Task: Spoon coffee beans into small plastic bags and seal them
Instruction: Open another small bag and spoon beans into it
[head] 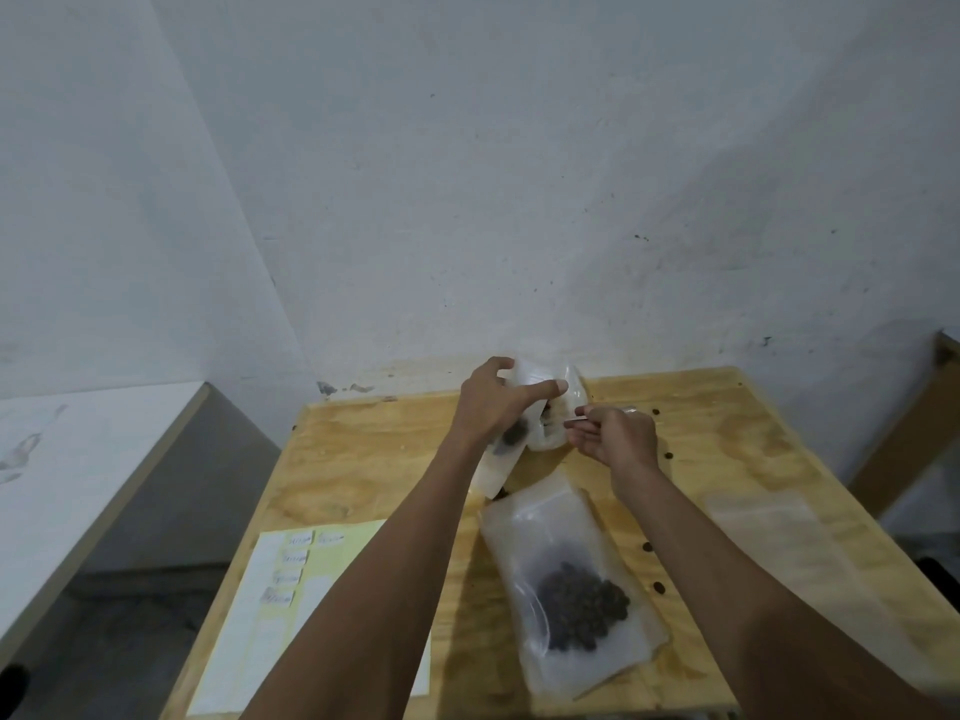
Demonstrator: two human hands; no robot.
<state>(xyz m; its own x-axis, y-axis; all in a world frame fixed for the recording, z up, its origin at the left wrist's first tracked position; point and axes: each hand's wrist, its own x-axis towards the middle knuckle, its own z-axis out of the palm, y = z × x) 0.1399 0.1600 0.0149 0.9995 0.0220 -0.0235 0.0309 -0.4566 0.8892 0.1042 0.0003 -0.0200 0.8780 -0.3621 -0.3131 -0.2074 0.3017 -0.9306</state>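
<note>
My left hand (496, 397) grips the top of a small clear plastic bag (540, 407) held above the far part of the plywood table (363, 459); dark coffee beans show inside it. My right hand (615, 433) is just right of the bag, fingers pinched on a thin spoon handle (579, 419) whose bowl reaches into the bag's mouth and is hidden. A larger clear bag of coffee beans (576, 600) lies flat on the table between my forearms.
A yellow sheet with small white labels (311, 589) lies at the table's near left. Empty clear bags (769, 517) lie at the right. Loose beans (660, 588) dot the right side. A white wall stands right behind the table; a pale counter (78, 459) sits left.
</note>
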